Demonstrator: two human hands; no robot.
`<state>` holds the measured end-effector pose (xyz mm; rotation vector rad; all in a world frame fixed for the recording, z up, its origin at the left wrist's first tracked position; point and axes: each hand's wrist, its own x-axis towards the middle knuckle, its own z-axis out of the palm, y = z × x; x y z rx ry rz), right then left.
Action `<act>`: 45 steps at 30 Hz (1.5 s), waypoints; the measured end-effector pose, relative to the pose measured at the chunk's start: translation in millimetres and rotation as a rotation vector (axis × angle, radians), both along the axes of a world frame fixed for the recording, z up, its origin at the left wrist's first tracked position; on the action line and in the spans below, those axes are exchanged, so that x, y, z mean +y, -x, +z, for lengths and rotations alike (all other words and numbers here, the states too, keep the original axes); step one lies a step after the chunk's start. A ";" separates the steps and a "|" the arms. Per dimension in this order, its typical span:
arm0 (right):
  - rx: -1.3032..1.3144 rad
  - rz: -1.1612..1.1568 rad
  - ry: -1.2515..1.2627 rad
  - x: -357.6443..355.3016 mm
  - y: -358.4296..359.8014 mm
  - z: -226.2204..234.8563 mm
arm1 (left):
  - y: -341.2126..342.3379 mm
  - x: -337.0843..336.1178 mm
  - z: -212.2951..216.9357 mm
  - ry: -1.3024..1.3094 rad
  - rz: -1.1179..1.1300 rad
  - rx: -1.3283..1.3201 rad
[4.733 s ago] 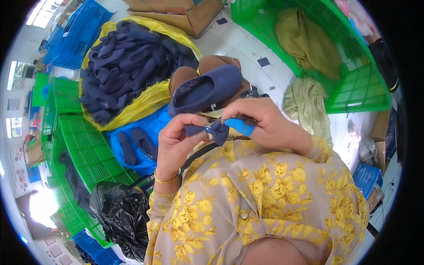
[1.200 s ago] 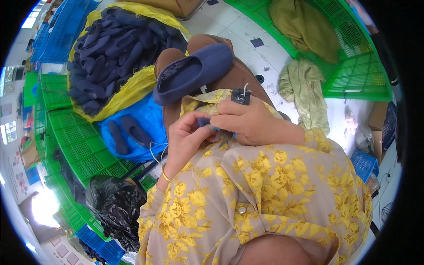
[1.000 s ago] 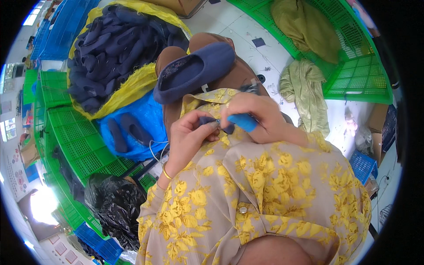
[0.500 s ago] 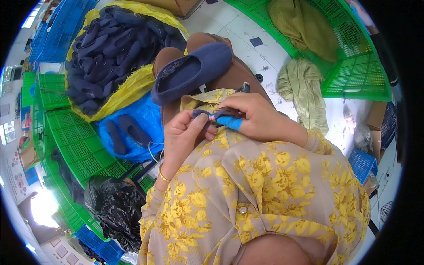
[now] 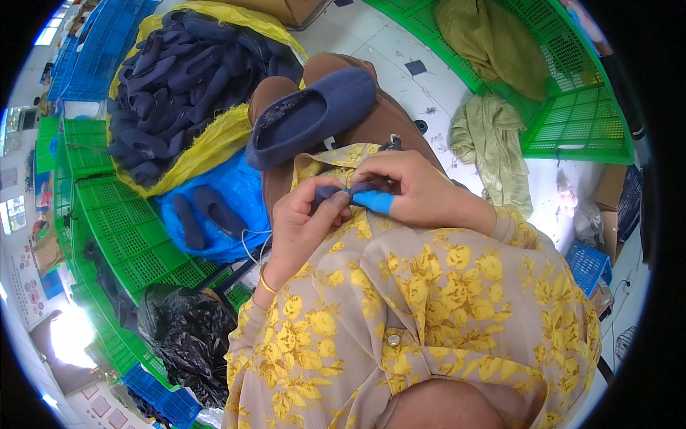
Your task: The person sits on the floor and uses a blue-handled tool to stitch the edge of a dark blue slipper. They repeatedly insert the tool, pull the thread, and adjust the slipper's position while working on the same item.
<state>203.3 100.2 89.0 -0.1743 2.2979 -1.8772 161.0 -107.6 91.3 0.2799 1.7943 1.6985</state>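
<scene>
A small strip of dark blue fabric [image 5: 326, 191] is pinched between my two hands, just in front of my chest. My left hand [image 5: 304, 214] grips its left end, with the thumb on top and the fingers curled beneath. Its right end is in the closed fingers of my right hand [image 5: 425, 189], where one digit wears a bright blue wrap [image 5: 373, 201]. The fingertips nearly meet, so much of the strip is hidden. Beyond them a navy slipper-like shoe [image 5: 343, 104] lies across my brown-trousered knees, its opening facing up.
A yellow sack [image 5: 225, 136] full of navy shoes stands at the far left. Nearer, two more shoes [image 5: 218, 212] rest on a blue plastic bag [image 5: 246, 187]. Green crates [image 5: 128, 229] line the left, and another green crate [image 5: 572, 129] holds olive cloth at the right. A black bag [image 5: 186, 336] sits at my left.
My left thumb has shifted right along the fabric strip, closer to the right fingertips, covering the coloured patch seen on it before. The shoe on my knees stays put.
</scene>
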 end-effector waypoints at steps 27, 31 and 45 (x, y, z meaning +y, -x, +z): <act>0.222 -0.685 0.630 145.3 -14.4 33.7 | 19.1 14.7 -7.2 0.142 -0.096 0.334; 0.066 -0.335 -0.080 75.6 -7.5 21.1 | 32.5 30.7 -8.4 0.194 -0.189 0.452; -0.115 -0.442 0.027 57.4 40.1 -40.0 | 103.8 54.5 -23.1 0.467 -0.049 0.357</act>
